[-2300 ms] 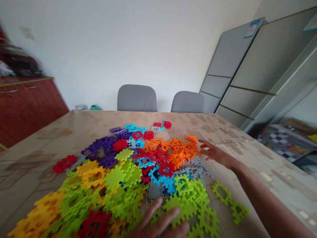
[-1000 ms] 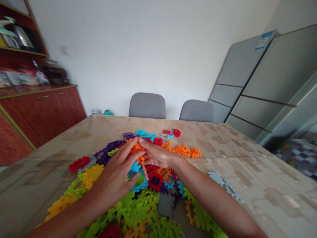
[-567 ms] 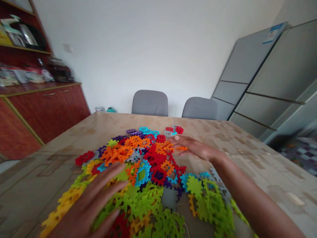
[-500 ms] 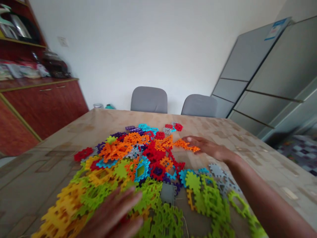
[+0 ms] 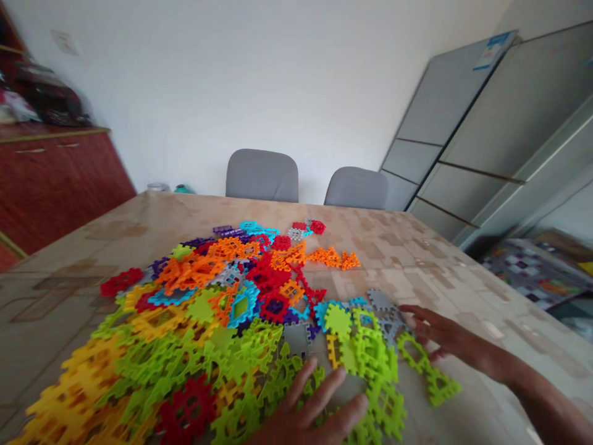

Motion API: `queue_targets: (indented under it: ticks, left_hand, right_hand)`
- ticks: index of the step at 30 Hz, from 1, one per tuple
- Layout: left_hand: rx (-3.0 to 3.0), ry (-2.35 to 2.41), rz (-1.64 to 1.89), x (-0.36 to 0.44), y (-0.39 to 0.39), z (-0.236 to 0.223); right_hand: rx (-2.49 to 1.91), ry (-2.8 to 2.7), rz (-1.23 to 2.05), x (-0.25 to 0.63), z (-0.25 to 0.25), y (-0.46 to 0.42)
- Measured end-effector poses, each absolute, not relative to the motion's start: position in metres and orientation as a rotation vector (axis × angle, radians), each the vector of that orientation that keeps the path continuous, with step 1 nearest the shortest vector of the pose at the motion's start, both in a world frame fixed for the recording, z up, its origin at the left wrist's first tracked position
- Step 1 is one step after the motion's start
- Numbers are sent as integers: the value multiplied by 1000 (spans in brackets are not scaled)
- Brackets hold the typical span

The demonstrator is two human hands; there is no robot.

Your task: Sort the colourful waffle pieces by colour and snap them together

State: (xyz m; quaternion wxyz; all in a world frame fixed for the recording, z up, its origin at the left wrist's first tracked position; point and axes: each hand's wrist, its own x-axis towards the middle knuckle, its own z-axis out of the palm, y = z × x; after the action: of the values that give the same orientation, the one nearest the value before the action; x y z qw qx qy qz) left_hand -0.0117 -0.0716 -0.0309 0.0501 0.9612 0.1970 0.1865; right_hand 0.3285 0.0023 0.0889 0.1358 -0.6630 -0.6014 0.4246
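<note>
A heap of flat interlocking plastic pieces (image 5: 222, 315) in green, yellow, orange, red, blue, purple and grey covers the near half of the table (image 5: 417, 259). My left hand (image 5: 315, 414) lies open with fingers spread on the green pieces at the bottom edge of the view. My right hand (image 5: 445, 337) rests open on the table at the heap's right side, its fingertips touching grey pieces (image 5: 386, 312) and a green piece (image 5: 426, 371). A few orange pieces (image 5: 333, 258) lie apart at the back.
Two grey chairs (image 5: 262, 175) stand at the table's far side. A red-brown cabinet (image 5: 55, 179) is on the left, a grey cupboard (image 5: 486, 136) on the right. Small containers (image 5: 167, 186) sit beyond the far left corner.
My right hand has drawn back from the orange pieces at the back to the grey and green ones nearer me. My left hand has shifted right along the heap's near edge.
</note>
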Motion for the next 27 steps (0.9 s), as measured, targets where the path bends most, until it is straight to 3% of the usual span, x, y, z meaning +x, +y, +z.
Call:
queue_targets:
  ticks: [10, 27]
  left_hand:
    - [2763, 833, 416, 10, -15, 32]
    - [2497, 1262, 869, -10, 57, 35]
  right_hand:
    - [-1589, -1709, 1517, 253, 75, 18]
    - [-1162, -1289, 1993, 145, 59, 98]
